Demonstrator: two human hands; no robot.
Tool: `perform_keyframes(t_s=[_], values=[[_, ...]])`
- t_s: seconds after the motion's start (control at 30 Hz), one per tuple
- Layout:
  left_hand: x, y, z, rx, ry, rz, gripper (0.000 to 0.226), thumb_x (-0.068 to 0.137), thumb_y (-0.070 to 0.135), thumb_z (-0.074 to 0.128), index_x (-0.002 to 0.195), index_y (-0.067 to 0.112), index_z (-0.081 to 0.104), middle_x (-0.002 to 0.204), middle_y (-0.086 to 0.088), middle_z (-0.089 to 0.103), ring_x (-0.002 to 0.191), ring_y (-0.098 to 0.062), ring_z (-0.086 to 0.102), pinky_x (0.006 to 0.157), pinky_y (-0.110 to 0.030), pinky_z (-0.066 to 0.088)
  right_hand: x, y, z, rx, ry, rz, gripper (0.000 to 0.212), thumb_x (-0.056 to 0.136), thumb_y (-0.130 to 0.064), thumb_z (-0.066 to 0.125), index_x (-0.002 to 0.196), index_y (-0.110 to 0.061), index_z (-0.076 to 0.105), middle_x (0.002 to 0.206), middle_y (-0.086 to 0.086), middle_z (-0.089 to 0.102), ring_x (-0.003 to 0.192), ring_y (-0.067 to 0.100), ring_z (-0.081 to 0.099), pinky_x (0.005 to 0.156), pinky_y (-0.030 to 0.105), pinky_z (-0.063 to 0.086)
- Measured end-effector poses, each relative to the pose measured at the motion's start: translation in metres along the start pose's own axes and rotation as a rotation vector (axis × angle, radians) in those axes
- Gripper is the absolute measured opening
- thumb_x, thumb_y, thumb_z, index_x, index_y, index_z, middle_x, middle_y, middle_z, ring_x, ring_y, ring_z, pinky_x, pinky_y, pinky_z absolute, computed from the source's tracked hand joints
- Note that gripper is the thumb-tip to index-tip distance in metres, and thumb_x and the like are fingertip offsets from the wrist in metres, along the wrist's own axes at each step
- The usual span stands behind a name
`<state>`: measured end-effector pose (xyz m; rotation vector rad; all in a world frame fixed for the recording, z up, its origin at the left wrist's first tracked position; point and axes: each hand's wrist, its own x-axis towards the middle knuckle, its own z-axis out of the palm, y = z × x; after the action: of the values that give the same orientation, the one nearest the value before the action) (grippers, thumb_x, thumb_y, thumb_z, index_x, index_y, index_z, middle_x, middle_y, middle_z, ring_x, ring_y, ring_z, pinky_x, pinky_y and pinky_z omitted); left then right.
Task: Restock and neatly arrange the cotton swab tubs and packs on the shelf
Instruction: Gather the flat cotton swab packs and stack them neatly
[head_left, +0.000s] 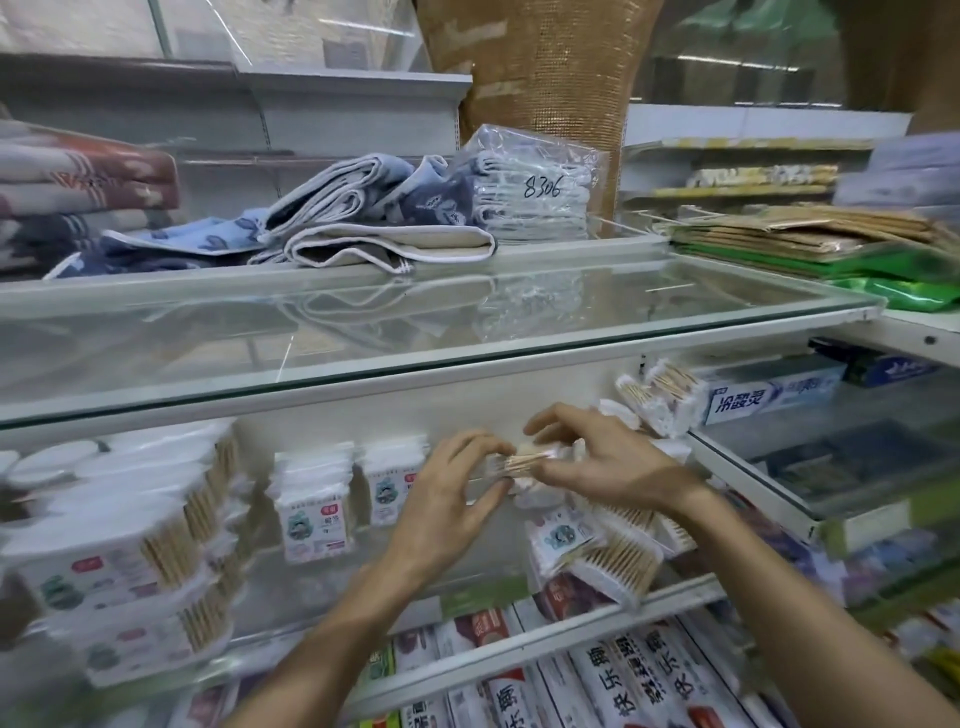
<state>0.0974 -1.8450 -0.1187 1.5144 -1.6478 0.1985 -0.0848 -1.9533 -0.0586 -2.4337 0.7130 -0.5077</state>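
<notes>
Both hands, left hand (457, 488) and right hand (602, 462), clasp one clear pack of wooden cotton swabs (524, 462); white-lidded tubs (119, 519) stand stacked, loose packs (597, 551) remain jumbled.

We are in a small shop: glass shelves (467, 358) carry many identical cotton swab packs (311, 509) in rows, boxed toothpaste (769, 400) at right, folded towels (363, 228) above, one bag (535, 187) hand-marked with a stock number.
</notes>
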Motion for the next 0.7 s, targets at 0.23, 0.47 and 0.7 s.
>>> perform_keyframes(t_s=[0.23, 0.47, 0.7], values=[[-0.012, 0.001, -0.02, -0.394, 0.136, -0.396, 0.016, 0.093, 0.021, 0.067, 0.108, 0.015, 0.067, 0.099, 0.004, 0.071, 0.086, -0.004, 0.068, 0.072, -0.013, 0.052, 0.009, -0.012, 0.007, 0.39, 0.044, -0.013, 0.045, 0.085, -0.055, 0.066, 0.125, -0.034, 0.06, 0.119, -0.013, 0.067, 0.101, -0.003, 0.067, 0.08, 0.021, 0.055], [-0.036, -0.012, -0.03, -0.747, 0.172, -0.676, 0.025, 0.092, 0.024, 0.067, 0.113, 0.01, 0.068, 0.099, -0.007, 0.077, 0.09, -0.024, 0.075, 0.083, -0.033, 0.059, 0.035, -0.023, 0.041, 0.57, 0.082, 0.064, 0.026, 0.093, -0.029, 0.069, 0.113, -0.013, 0.067, 0.097, 0.003, 0.078, 0.085, 0.011, 0.072, 0.074, 0.029, 0.055], [-0.051, -0.01, -0.05, -0.613, 0.243, -0.635, 0.018, 0.094, 0.023, 0.066, 0.11, 0.015, 0.062, 0.096, -0.005, 0.073, 0.074, -0.009, 0.071, 0.066, -0.021, 0.055, 0.053, -0.037, 0.063, 0.634, 0.061, 0.002, 0.006, 0.093, -0.014, 0.068, 0.098, -0.012, 0.071, 0.09, 0.008, 0.078, 0.077, 0.011, 0.07, 0.07, 0.029, 0.058]])
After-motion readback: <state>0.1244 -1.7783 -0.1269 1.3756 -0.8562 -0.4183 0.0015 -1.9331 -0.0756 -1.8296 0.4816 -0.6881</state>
